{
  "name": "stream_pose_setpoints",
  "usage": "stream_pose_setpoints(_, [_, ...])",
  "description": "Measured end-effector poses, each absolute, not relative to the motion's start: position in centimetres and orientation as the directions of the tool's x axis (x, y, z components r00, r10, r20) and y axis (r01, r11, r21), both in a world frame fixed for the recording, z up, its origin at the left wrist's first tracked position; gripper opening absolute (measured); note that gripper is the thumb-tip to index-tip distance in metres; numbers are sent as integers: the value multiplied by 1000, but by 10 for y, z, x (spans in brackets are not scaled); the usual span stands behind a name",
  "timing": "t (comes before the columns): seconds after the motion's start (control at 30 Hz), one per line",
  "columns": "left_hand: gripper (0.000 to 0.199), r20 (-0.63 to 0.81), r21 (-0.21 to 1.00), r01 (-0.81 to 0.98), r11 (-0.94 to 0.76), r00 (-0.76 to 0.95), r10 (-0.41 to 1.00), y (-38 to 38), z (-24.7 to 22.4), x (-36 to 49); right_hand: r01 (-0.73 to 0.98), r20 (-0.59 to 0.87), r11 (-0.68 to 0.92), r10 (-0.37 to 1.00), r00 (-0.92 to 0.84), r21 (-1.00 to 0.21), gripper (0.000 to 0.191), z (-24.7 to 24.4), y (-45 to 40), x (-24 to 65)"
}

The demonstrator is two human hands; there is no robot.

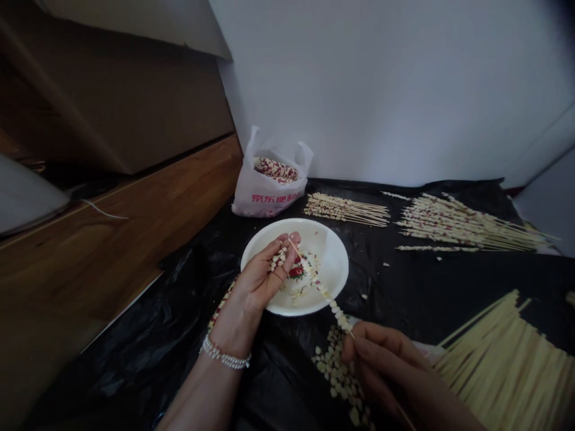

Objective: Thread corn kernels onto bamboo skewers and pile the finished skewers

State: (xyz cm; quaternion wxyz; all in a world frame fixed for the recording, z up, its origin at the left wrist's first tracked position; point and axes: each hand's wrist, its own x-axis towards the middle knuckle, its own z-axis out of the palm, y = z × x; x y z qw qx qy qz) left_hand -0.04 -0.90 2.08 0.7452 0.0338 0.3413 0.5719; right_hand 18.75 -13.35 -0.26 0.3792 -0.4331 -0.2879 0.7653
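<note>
Over a white bowl [335,257] with kernels and bits inside, my left hand [265,269] is cupped round several pale corn kernels [278,259]. Its fingertips are at the pointed tip of a thin wooden skewer [324,291] threaded with kernels. Lower right, my right hand [390,359] pinches that skewer below the threaded kernels. The skewer slants up and left between the two hands. Beneath and beside my right hand lies a heap of loose kernels [339,374], partly hidden by it. A speckled corn cob [221,306] shows behind my left wrist.
A white plastic bag [269,197] holding red-speckled cobs stands behind the bowl. Two piles of threaded skewers [344,209] [453,224] lie at the back right. Many bare sticks [507,359] lie at the lower right. Black plastic sheeting [135,347] covers the surface.
</note>
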Motion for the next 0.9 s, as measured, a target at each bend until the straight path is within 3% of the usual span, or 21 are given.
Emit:
stream_pose_setpoints(0.2, [24, -474, 467, -836, 289, 40, 879, -8, 17, -2, -309, -444, -552, 822, -356, -775, 32, -2, -131, 187])
stream_pose_setpoints(0.43, [28, -447, 501, -827, 255, 5, 894, -7, 19, 0, -305, -447, -556, 819, -360, -773, 30, -2, -131, 187])
stream_pose_setpoints(0.9, [24, -449, 560, -774, 296, 17, 893, -10, 20, 2, -301, -477, -576, 809, -344, -759, 34, -3, -131, 185])
